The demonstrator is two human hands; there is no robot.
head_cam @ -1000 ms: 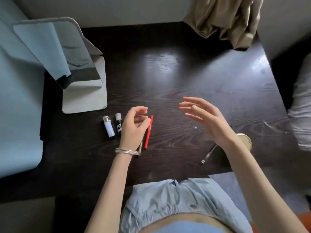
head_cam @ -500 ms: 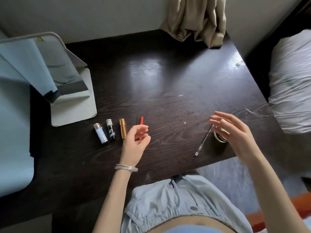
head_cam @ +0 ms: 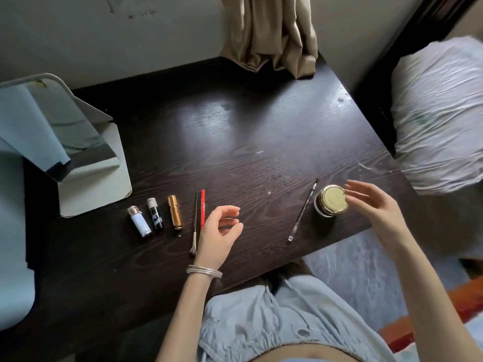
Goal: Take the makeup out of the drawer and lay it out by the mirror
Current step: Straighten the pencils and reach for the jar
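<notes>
A standing mirror [head_cam: 65,131] with a white base is at the left of the dark desk [head_cam: 235,142]. In front of it lie a pale blue tube [head_cam: 139,224], a black tube [head_cam: 155,215], a gold tube [head_cam: 175,210], a thin brush [head_cam: 194,226] and a red pencil [head_cam: 202,209] in a row. My left hand [head_cam: 220,235] hovers just right of the pencil, fingers loosely curled, holding nothing. A gold-lidded jar [head_cam: 331,201] and a dark pencil [head_cam: 303,209] sit near the desk's right front edge. My right hand [head_cam: 371,205] hangs open beside the jar, fingertips close to its lid.
A beige curtain [head_cam: 271,32] hangs onto the desk's far edge. A white pillow [head_cam: 441,111] lies to the right of the desk. Pale blue fabric [head_cam: 13,205] covers the area left of the mirror. The drawer is not in view.
My right hand has swung right and down to the gold-lidded jar. My left hand has drawn back from the red pencil. The view has shifted right, and the gold tube and brush now show.
</notes>
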